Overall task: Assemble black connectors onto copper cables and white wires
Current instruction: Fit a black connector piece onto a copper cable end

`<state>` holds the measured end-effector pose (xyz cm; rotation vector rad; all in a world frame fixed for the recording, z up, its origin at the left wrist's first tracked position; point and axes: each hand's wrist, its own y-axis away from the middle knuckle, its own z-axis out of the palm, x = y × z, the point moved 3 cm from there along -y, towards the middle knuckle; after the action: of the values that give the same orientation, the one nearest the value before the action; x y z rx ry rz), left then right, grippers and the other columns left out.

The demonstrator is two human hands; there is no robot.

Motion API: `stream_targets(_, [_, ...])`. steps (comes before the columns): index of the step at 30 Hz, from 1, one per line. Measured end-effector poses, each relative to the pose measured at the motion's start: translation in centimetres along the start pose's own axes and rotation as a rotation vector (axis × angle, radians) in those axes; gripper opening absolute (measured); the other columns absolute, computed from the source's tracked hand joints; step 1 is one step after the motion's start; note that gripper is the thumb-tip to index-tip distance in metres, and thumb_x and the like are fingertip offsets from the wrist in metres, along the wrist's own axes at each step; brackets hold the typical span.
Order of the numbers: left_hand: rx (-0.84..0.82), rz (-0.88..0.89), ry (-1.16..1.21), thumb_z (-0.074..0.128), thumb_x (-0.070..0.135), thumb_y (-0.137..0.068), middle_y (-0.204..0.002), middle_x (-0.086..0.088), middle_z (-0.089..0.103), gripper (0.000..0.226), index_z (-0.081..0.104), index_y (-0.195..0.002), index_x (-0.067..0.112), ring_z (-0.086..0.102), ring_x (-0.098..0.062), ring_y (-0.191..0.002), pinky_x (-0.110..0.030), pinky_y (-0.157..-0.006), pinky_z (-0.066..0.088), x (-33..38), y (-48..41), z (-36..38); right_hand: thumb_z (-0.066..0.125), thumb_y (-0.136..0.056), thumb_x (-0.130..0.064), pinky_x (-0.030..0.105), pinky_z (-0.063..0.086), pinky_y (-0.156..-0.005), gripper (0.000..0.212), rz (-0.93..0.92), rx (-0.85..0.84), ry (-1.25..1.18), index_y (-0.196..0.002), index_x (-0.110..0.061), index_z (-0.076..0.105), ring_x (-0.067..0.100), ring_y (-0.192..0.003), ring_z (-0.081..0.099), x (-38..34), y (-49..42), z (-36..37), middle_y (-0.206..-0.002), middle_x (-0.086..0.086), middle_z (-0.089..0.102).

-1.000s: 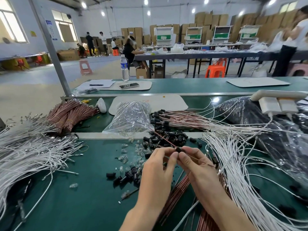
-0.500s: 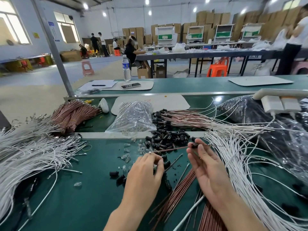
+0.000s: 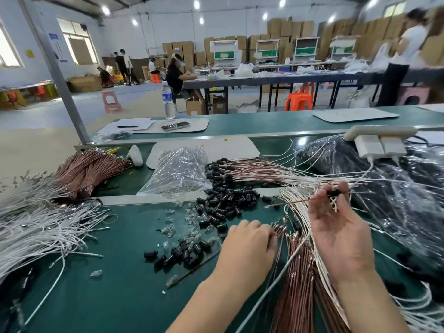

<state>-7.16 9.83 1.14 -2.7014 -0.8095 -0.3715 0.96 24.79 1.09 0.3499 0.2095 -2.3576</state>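
My right hand (image 3: 336, 227) is raised palm-up at the right and pinches a black connector (image 3: 334, 193) fitted on a thin copper cable (image 3: 292, 202) that sticks out to the left. My left hand (image 3: 247, 246) rests knuckles-up on the green table, its fingertips touching the metal tips of the copper cable bundle (image 3: 298, 280) in front of me; what it grips is hidden. Loose black connectors (image 3: 223, 205) lie heaped in the middle. White wires (image 3: 302, 212) fan out under my right hand. Finished cables with connectors (image 3: 240, 169) lie behind.
A big pile of white wires (image 3: 36, 227) and a tied copper bundle (image 3: 86, 169) fill the left. A clear bag of small parts (image 3: 179, 171) sits centre back, dark plastic bags (image 3: 384, 179) at right, a white power strip (image 3: 379, 140) above them.
My right hand has carried the connector and its copper cable up and to the right. My left hand let go of that cable and dropped onto the copper bundle's tips.
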Motion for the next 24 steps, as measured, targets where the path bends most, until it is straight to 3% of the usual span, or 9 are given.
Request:
stream_targets(5, [-0.081, -0.051, 0.081, 0.041, 0.029, -0.104, -0.106, -0.011, 0.068, 0.027, 0.061, -0.098, 0.011, 0.062, -0.036, -0.099, -0.039, -0.077, 0.043, 3.6, -3.8, 2.1, 0.057, -0.092, -0.010, 0.027, 0.055, -0.094, 0.022, -0.045, 0.047, -0.061, -0.104, -0.016, 0.075, 0.015, -0.092, 0.068, -0.6, -0.4, -0.7, -0.101, 0.008, 0.068])
stream_targets(8, [-0.129, -0.105, 0.113, 0.043, 0.033, -0.105, -0.109, -0.015, 0.066, 0.026, 0.050, -0.086, 0.016, 0.062, -0.037, -0.100, -0.035, -0.073, 0.036, 4.9, -6.0, 2.9, 0.058, -0.090, -0.010, 0.027, 0.058, -0.087, 0.023, -0.068, 0.065, -0.084, -0.108, -0.016, 0.072, 0.015, -0.090, 0.068, -0.8, -0.5, -1.1, -0.102, 0.009, 0.067])
stream_targets(10, [-0.150, -0.139, 0.087, 0.045, 0.038, -0.105, -0.115, -0.015, 0.066, 0.027, 0.056, -0.093, 0.017, 0.063, -0.036, -0.106, -0.035, -0.075, 0.034, 5.6, -7.6, 3.4, 0.058, -0.089, -0.011, 0.027, 0.060, -0.071, 0.025, -0.069, 0.077, -0.079, -0.109, -0.019, 0.071, 0.014, -0.084, 0.070, -0.9, -0.5, -1.1, -0.099, 0.007, 0.070])
stream_targets(12, [-0.169, -0.196, 0.042, 0.049, 0.035, -0.104, -0.124, -0.014, 0.064, 0.027, 0.061, -0.114, 0.013, 0.062, -0.035, -0.114, -0.036, -0.079, 0.040, 6.3, -9.0, 3.9, 0.058, -0.089, -0.011, 0.027, 0.059, -0.063, 0.024, -0.062, 0.092, -0.090, -0.107, -0.021, 0.072, 0.013, -0.080, 0.071, -1.0, -0.5, -1.2, -0.097, 0.006, 0.071])
stream_targets(15, [-0.255, -0.341, 0.131, 0.054, 0.026, -0.101, -0.130, -0.013, 0.063, 0.027, 0.060, -0.124, 0.012, 0.061, -0.034, -0.120, -0.039, -0.091, 0.047, 6.4, -10.4, 4.9, 0.057, -0.089, -0.009, 0.027, 0.060, -0.072, 0.022, -0.069, 0.110, -0.138, -0.099, -0.016, 0.076, 0.016, -0.080, 0.071, -1.1, -0.7, -1.2, -0.095, 0.010, 0.070])
stream_targets(18, [-0.296, -0.413, 0.353, 0.052, 0.024, -0.100, -0.125, -0.017, 0.065, 0.013, 0.058, -0.103, 0.013, 0.062, -0.035, -0.115, -0.040, -0.092, 0.049, 5.6, -10.6, 5.3, 0.057, -0.090, -0.006, 0.026, 0.059, -0.082, 0.022, -0.071, 0.121, -0.186, -0.092, -0.012, 0.079, 0.017, -0.082, 0.071, -1.2, -0.8, -1.2, -0.095, 0.013, 0.069])
stream_targets(21, [-0.224, -0.408, 0.568, 0.044, 0.025, -0.104, -0.103, -0.017, 0.065, 0.026, 0.053, -0.085, 0.009, 0.060, -0.031, -0.090, -0.033, -0.077, 0.046, 4.6, -10.4, 4.8, 0.057, -0.090, -0.006, 0.027, 0.059, -0.086, 0.022, -0.060, 0.100, -0.193, -0.090, -0.012, 0.079, 0.017, -0.088, 0.070, -1.2, -0.8, -1.0, -0.099, 0.012, 0.068])
stream_targets(24, [0.015, -0.444, 0.804, 0.039, 0.030, -0.107, -0.091, -0.013, 0.061, 0.035, 0.057, -0.103, 0.001, 0.055, -0.024, -0.077, -0.031, -0.065, 0.045, 2.8, -9.9, 2.5, 0.060, -0.089, -0.006, 0.029, 0.059, -0.085, 0.021, -0.038, 0.050, -0.170, -0.092, -0.013, 0.079, 0.017, -0.091, 0.069, -1.1, -0.4, -0.6, -0.104, 0.010, 0.068])
